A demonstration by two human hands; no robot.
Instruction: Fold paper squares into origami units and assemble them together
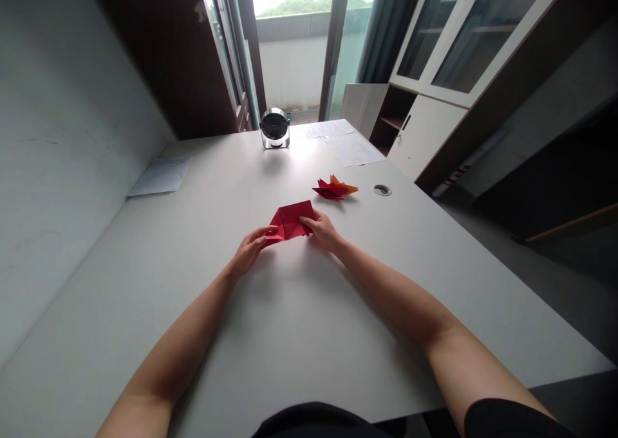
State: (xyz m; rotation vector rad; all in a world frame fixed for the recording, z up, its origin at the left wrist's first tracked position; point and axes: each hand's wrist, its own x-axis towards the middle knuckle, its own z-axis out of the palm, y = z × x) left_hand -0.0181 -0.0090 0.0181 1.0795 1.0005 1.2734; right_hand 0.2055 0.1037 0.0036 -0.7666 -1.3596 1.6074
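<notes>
A partly folded sheet of red paper (292,220) lies on the white table (309,335) in front of me. My left hand (250,251) pinches its near left corner, with the fingertips closed on a folded flap. My right hand (322,230) holds the sheet's right edge, with the thumb pressed on top of the paper. Both forearms reach out over the table from the near edge.
Two finished folded paper pieces, one red (327,190) and one orange (344,185), lie just beyond the sheet. A round cable hole (382,190) sits to their right. A small round fan (275,128) and loose white sheets (355,148) lie at the far end. More papers (161,175) rest by the left wall.
</notes>
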